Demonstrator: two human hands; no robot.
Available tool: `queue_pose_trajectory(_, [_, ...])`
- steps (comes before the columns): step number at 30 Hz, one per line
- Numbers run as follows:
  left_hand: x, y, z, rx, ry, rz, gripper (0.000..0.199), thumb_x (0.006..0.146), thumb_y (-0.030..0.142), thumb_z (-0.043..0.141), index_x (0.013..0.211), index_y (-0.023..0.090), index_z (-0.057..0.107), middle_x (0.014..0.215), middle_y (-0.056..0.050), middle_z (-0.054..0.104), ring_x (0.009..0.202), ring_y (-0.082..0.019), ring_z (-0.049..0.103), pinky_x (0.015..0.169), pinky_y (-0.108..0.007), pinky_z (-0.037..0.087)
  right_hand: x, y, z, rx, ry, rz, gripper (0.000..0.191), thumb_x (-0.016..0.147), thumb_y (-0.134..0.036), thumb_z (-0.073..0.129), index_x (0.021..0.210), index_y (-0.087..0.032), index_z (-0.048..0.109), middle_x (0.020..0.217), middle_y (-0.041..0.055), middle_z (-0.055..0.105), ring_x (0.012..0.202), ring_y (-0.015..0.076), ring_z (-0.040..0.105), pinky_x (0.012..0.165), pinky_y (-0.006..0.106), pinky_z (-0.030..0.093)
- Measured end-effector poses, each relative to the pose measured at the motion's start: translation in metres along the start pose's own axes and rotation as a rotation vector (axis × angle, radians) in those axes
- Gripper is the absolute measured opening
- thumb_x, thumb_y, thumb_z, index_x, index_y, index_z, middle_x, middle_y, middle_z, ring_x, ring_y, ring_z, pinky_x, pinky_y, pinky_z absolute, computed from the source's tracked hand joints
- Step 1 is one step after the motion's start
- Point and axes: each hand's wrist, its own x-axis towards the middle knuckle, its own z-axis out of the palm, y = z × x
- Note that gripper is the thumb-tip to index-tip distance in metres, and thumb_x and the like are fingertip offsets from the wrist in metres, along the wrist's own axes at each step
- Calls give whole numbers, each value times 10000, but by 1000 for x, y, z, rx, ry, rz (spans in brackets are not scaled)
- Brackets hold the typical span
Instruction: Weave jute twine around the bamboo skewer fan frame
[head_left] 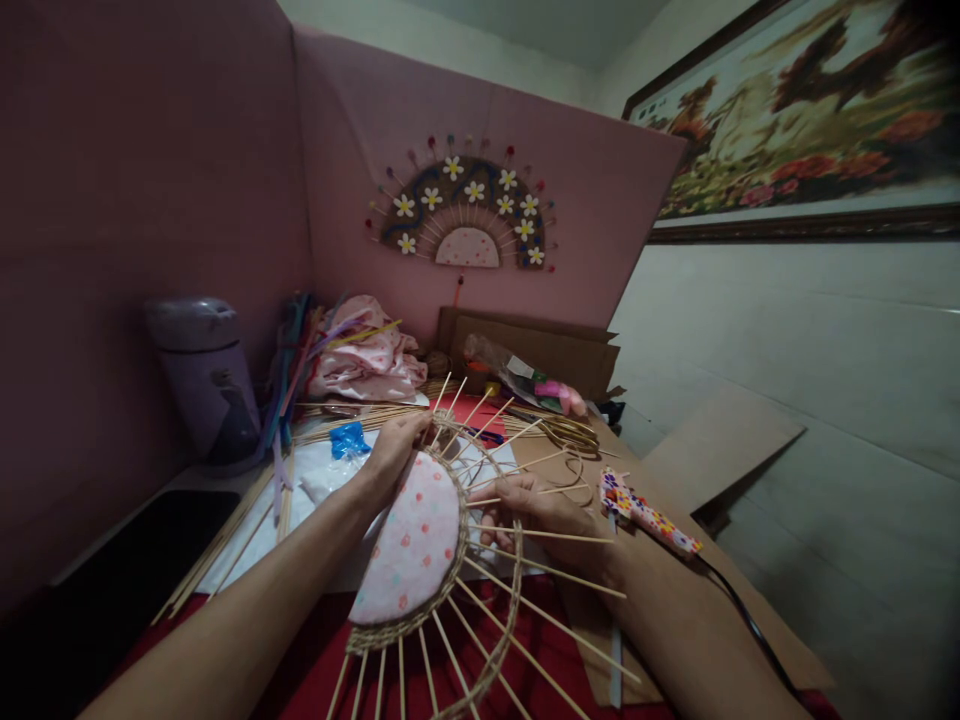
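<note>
A half-round fan (409, 535) covered in pale pink dotted cloth is tilted in front of me. Braided twine edges its curve, and thin wooden sticks (551, 575) radiate from it. Farther out, a ring of twine (516, 590) crosses the sticks. My left hand (401, 445) is closed on the fan's upper end, fingertips at the twine. On the right side, my right hand (529, 505) has its fingers curled in among the sticks at the outer ring. Its fingertips are partly hidden. A loose twine loop (576, 468) shows just beyond that hand.
A flower-patterned glue gun (649, 515) with a black cord lies on cardboard (577, 610) at right. Loose sticks (225, 545), a blue packet (349, 440) and a lilac flask (206, 385) are at left. Behind are bunched cloth (367, 355) and a finished-looking fan (469, 205) on the pink panel.
</note>
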Motion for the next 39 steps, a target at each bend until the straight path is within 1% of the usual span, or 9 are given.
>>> queue_pose_trajectory(3, [-1, 1, 1, 16, 6, -2, 280, 648, 396, 630, 548, 142, 569, 506, 27, 496, 474, -83, 402, 486, -219, 290, 1, 1, -2, 0, -12, 8, 453, 767, -465, 629, 995, -75, 665, 686, 72, 678, 502, 74, 558, 432, 160, 369])
queue_pose_trajectory(11, [0, -1, -1, 40, 24, 2, 268, 650, 373, 633, 537, 139, 572, 502, 21, 502, 469, -85, 396, 474, -218, 279, 1, 1, -3, -2, -23, 7, 429, 791, -448, 606, 999, -77, 664, 692, 68, 677, 501, 67, 547, 450, 164, 373])
queue_pose_trajectory(14, [2, -3, -1, 33, 23, 2, 265, 646, 378, 637, 548, 139, 580, 511, 17, 508, 471, -90, 411, 478, -221, 296, 1, 0, -2, -13, -35, 11, 443, 783, -463, 612, 1002, -81, 663, 693, 71, 678, 499, 68, 544, 449, 164, 371])
queue_pose_trajectory(20, [2, -4, -2, 9, 10, -7, 267, 645, 392, 642, 593, 132, 609, 553, -2, 552, 495, -102, 458, 504, -228, 338, 0, 0, 0, 0, -11, 8, 444, 777, -464, 619, 986, -75, 669, 685, 73, 674, 488, 62, 538, 446, 159, 374])
queue_pose_trajectory(25, [-1, 0, 0, -11, 23, -14, 256, 632, 378, 655, 570, 139, 585, 517, 21, 519, 471, -87, 436, 480, -215, 321, 1, 0, -1, 15, -3, 18, 447, 781, -452, 620, 1003, -66, 660, 696, 73, 676, 510, 65, 554, 464, 159, 378])
queue_pose_trajectory(28, [-3, 4, 2, -33, 23, -31, 272, 629, 406, 645, 586, 146, 576, 528, 14, 545, 472, -101, 471, 476, -224, 336, 1, -1, -2, 9, -29, 43, 438, 781, -446, 623, 1006, -72, 658, 697, 76, 681, 508, 73, 561, 468, 169, 384])
queue_pose_trajectory(32, [-6, 8, 4, -53, 15, -46, 263, 622, 393, 641, 580, 142, 579, 515, -1, 564, 454, -108, 484, 452, -225, 328, 1, -1, -2, 7, -12, 22, 428, 809, -432, 596, 1016, -61, 656, 692, 85, 680, 498, 73, 562, 466, 174, 389])
queue_pose_trajectory(35, [-6, 9, 4, -66, 3, -47, 238, 611, 363, 650, 564, 141, 578, 498, -3, 566, 432, -99, 469, 443, -219, 319, 1, 0, -2, 11, -1, 24, 436, 797, -439, 608, 1016, -65, 659, 687, 84, 680, 488, 74, 568, 473, 179, 409])
queue_pose_trajectory(39, [-6, 6, 3, -75, -23, -32, 271, 644, 393, 648, 564, 145, 578, 484, -1, 561, 410, -92, 457, 433, -215, 314, 2, 0, -2, 15, 2, 36, 443, 775, -448, 630, 1006, -71, 666, 679, 83, 684, 479, 76, 570, 463, 176, 416])
